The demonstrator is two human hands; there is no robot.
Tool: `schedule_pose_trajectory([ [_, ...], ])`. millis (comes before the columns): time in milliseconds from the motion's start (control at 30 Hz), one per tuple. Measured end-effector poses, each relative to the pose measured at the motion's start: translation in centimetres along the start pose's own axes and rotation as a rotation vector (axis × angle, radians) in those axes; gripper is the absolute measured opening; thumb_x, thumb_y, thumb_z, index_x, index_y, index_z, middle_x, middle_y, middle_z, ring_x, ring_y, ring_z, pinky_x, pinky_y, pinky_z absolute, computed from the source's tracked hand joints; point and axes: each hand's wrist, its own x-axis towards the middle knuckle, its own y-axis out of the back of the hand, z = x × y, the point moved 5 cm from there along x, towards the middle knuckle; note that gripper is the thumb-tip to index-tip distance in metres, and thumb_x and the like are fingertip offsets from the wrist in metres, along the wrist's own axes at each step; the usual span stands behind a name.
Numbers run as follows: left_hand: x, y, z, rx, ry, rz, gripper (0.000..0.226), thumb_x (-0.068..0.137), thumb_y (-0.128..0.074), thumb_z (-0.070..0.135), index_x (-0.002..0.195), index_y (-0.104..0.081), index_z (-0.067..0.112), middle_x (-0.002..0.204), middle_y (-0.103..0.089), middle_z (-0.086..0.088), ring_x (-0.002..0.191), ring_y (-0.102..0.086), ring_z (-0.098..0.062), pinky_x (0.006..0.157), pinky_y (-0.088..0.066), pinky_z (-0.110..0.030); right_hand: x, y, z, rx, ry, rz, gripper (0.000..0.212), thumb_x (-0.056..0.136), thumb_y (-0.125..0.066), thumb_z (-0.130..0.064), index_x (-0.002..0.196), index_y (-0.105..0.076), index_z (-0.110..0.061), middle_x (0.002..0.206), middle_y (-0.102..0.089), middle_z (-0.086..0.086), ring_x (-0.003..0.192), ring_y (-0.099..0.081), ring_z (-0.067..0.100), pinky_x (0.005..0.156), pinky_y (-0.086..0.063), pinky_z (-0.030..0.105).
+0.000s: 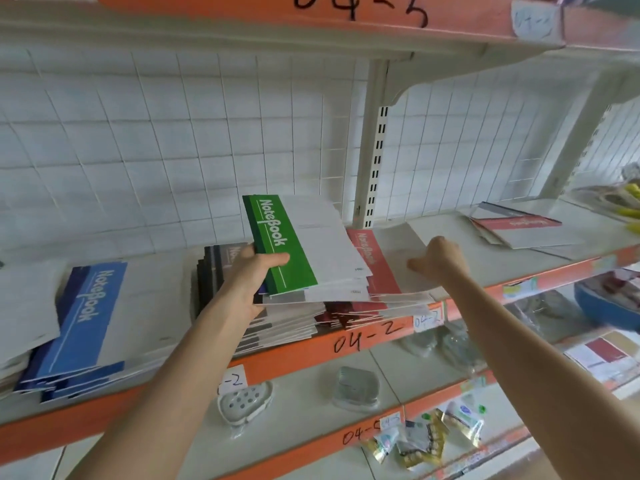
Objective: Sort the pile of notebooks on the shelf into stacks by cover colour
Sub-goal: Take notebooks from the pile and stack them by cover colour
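Step in hand: removal of one green notebook [294, 244] from the mixed pile [304, 320] at mid-shelf.

**Hands**
- Left hand [251, 277]: grips the green notebook at its near spine corner, thumb on the cover and fingers underneath. The book is lifted clear of the pile at the far end and tilted.
- Right hand [437, 255]: seen from behind, over the white panel of the red notebook [375, 265] that tops the pile. The thumb points left. The fingers are hidden past the knuckles, so neither the grip nor contact with the cover can be confirmed.

**Position of the work**
- The long axis of the green notebook runs away from the person, with the far end leaning left. The green spine band is on the left and the white panel on the right, overlapping the left edge of the red notebook.
- The blue stack [86, 317] lies well apart to the left. The red stack [519, 226] lies well apart to the right, at the far end of the shelf [433, 230].
- No green stack is in view.

**Next move — judgement**
- Bare shelf shows between the pile and the red stack, on the right-hand side. The book is in the left hand, so placement there means a cross-body reach or a handover to the nearer right hand.
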Motion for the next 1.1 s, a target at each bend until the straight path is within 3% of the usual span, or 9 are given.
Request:
schedule_pose_trajectory([
  [100,-0.8,-0.5,0.3,0.008,-0.030,0.035,0.020,0.085,-0.063,0.008,0.096,-0.060,0.024,0.103,-0.067,-0.003,0.099,-0.062,-0.024,0.089,-0.049,-0.042,0.5,-0.4,0.1,-0.070,0.055,-0.049,0.035,0.083,-0.064,-0.025,0.101,-0.058,0.003,0.082,-0.053,0.011,0.084,-0.055,0.029,0.066,-0.047,0.033],
  [200,-1.5,-0.9,0.1,0.024,-0.076,0.093,0.027,0.086,-0.062,0.004,0.110,-0.059,0.018,0.105,-0.065,-0.002,0.095,-0.061,-0.021,0.089,-0.048,-0.039,-0.3,0.2,-2.5,-0.067,0.214,0.022,0.033,0.091,-0.056,-0.032,0.102,-0.060,-0.001,0.105,-0.057,0.017,0.102,-0.052,0.032,0.082,-0.045,0.035],
  [300,-2.5,-0.8,-0.4,0.010,-0.096,0.149,0.036,0.085,-0.064,0.003,0.119,-0.057,0.014,0.109,-0.065,-0.005,0.094,-0.062,-0.021,0.085,-0.050,-0.036,-2.9,-1.0,-6.2,0.368,0.298,-0.252,0.034,0.095,-0.048,-0.032,0.073,-0.056,-0.007,0.072,-0.054,0.010,0.064,-0.049,0.021,0.053,-0.037,0.024],
  [367,-3.3,-0.4,-0.8,-0.013,-0.106,0.202,0.034,0.084,-0.065,0.003,0.115,-0.058,0.016,0.110,-0.065,-0.005,0.095,-0.063,-0.022,0.089,-0.049,-0.037,-5.2,-2.3,-8.3,0.495,0.299,-0.476,0.032,0.091,-0.057,-0.032,0.070,-0.057,-0.008,0.064,-0.054,0.006,0.056,-0.048,0.017,0.050,-0.040,0.024],
  [567,-6.6,2.8,-2.3,-0.120,-0.071,0.394,0.008,0.091,-0.060,0.022,0.099,-0.058,0.024,0.094,-0.067,0.000,0.074,-0.063,-0.014,0.056,-0.053,-0.024,-9.0,-3.8,-12.4,0.331,0.546,-0.463,0.015,0.086,-0.064,-0.022,0.088,-0.063,-0.007,0.075,-0.063,0.002,0.063,-0.061,0.013,0.054,-0.051,0.021],
  [667,-8.3,5.7,-2.7,-0.080,-0.076,0.530,0.012,0.093,-0.057,0.032,0.102,-0.057,0.024,0.108,-0.067,-0.005,0.091,-0.064,-0.023,0.086,-0.054,-0.038,-10.7,-4.7,-14.1,0.406,0.562,-0.502,0.010,0.084,-0.062,-0.011,0.077,-0.056,-0.007,0.087,-0.065,0.011,0.073,-0.065,0.025,0.067,-0.058,0.036],
  [733,-9.4,7.8,-2.7,-0.064,-0.090,0.585,0.015,0.092,-0.058,0.028,0.106,-0.058,0.024,0.111,-0.066,-0.006,0.100,-0.063,-0.026,0.095,-0.048,-0.045,-12.0,-5.5,-15.4,0.462,0.555,-0.553,0.008,0.085,-0.060,-0.007,0.081,-0.053,-0.006,0.088,-0.062,0.011,0.072,-0.063,0.025,0.060,-0.057,0.035],
  [933,-12.2,14.7,-2.6,-0.113,-0.090,0.669,0.025,0.089,-0.053,0.002,0.111,-0.055,0.011,0.076,-0.059,-0.004,0.063,-0.057,-0.018,0.050,-0.045,-0.023,-16.0,-9.0,-20.8,0.505,0.589,-0.587,0.024,0.084,-0.059,-0.004,0.106,-0.059,0.003,0.100,-0.066,0.015,0.077,-0.066,0.028,0.060,-0.058,0.036],
  [1100,-15.2,22.5,-2.3,-0.214,-0.050,0.690,0.026,0.089,-0.050,-0.001,0.112,-0.049,0.012,0.089,-0.059,-0.009,0.071,-0.057,-0.020,0.052,-0.044,-0.029,-19.2,-11.8,-27.2,0.510,0.597,-0.584,0.030,0.088,-0.056,-0.004,0.116,-0.052,0.003,0.113,-0.060,0.016,0.074,-0.060,0.023,0.047,-0.053,0.026],
])
